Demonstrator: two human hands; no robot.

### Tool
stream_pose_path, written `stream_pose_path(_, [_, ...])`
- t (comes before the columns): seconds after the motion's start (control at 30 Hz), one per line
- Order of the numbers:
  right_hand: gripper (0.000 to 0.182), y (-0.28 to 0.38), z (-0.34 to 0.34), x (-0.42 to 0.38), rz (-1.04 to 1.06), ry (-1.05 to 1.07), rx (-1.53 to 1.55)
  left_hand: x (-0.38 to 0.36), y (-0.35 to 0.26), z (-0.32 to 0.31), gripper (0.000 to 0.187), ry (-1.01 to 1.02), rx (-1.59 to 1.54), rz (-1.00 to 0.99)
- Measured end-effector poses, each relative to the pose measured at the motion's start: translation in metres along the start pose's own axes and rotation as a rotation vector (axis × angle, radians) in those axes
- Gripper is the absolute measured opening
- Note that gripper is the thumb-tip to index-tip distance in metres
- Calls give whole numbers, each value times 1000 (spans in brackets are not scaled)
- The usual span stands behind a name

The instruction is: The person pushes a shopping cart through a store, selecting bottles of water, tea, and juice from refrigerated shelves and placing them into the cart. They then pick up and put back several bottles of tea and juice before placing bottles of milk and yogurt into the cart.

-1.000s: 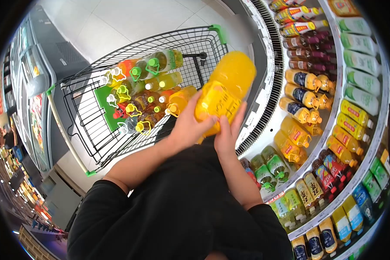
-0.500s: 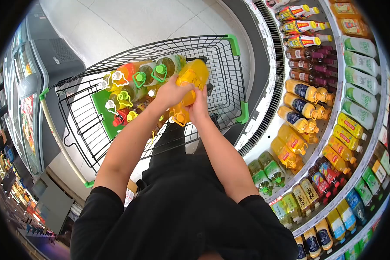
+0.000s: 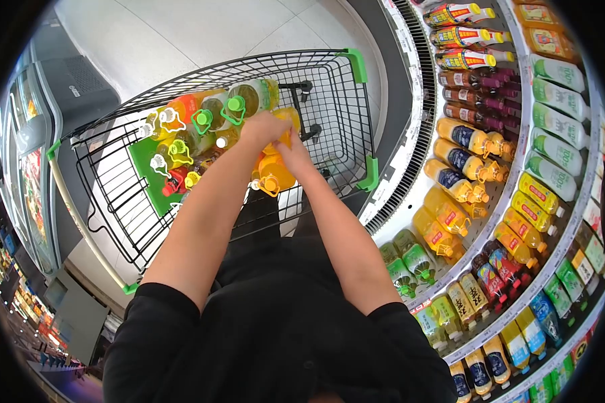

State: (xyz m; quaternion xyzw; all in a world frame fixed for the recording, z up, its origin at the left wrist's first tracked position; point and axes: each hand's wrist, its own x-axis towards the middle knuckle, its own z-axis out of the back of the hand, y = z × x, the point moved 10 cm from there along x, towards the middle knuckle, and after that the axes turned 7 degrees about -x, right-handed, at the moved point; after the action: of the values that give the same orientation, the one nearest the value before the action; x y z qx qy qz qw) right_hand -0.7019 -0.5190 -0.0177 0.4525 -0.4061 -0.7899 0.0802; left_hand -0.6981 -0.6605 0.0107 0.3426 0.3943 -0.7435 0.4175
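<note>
Both my hands are round a large bottle of yellow-orange juice point(image 3: 290, 117) inside the shopping cart point(image 3: 148, 91). My left hand point(image 3: 266, 129) closes over its near side, and my right hand point(image 3: 294, 154) grips it from the right. Part of the bottle is hidden behind my fingers. Just below, another orange juice bottle point(image 3: 280, 171) with an orange handled cap lies in the cart. Several more drink bottles stand to the left, among them a green-capped bottle point(image 3: 235, 106) and a red-capped bottle point(image 3: 177, 183).
Curved shelves on the right hold rows of drinks, including white bottles point(image 3: 559, 104) and orange juice bottles point(image 3: 444, 218). The cart's handle point(image 3: 87, 221) is at the left. A glass-fronted display case point(image 3: 37, 154) stands beyond it, with tiled floor point(image 3: 181, 33) behind the cart.
My hands have lowered the juice bottle and moved it slightly left among the other bottles. The view has shifted a little, so cart and shelves sit slightly further left.
</note>
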Motion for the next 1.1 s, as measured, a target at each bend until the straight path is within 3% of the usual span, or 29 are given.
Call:
stream_pose_path(0.13, [71,28,19,-39,65,120,-42,-19,19,22,63,-220,-194,-84])
stream_pose_path(0.2, [64,28,39,-66,147,-2,-178,-51,38,40,61,-364,-262,-186])
stream_pose_path(0.3, [36,8,66,-109,93,-39,-151,-107,78,54,45,-500,-308,-337])
stream_pose_path(0.33, [30,-1,74,-120,92,-55,-209,-121,95,52,39,-408,-389,-292])
stream_pose_path(0.37, [28,1,80,-137,20,-39,-183,-131,116,47,36,-477,-398,-379])
stream_pose_path(0.4, [27,5,83,-154,-53,-25,-158,-154,128,46,35,-422,-503,-317])
stream_pose_path(0.43, [26,5,83,-164,-21,-34,-150,-161,151,36,32,-390,-470,-251])
stream_pose_path(0.47, [25,-1,81,-172,9,-42,-141,-174,163,32,30,-435,-467,-323])
stream_pose_path(0.63, [24,25,52,-198,47,-18,-205,-235,197,15,27,-431,-535,-409])
stream_pose_path(0.73, [25,47,21,-206,86,80,-217,-266,213,16,26,-485,-573,-343])
stream_pose_path(0.9, [41,73,-18,-206,426,225,-366,-307,270,-4,26,-706,-726,-207])
stream_pose_path(0.93, [44,69,-21,-203,422,253,-400,-317,281,-11,26,-777,-665,-206])
stream_pose_path(1.1, [55,64,-42,-202,372,324,-463,-354,326,-63,27,-756,-785,-83])
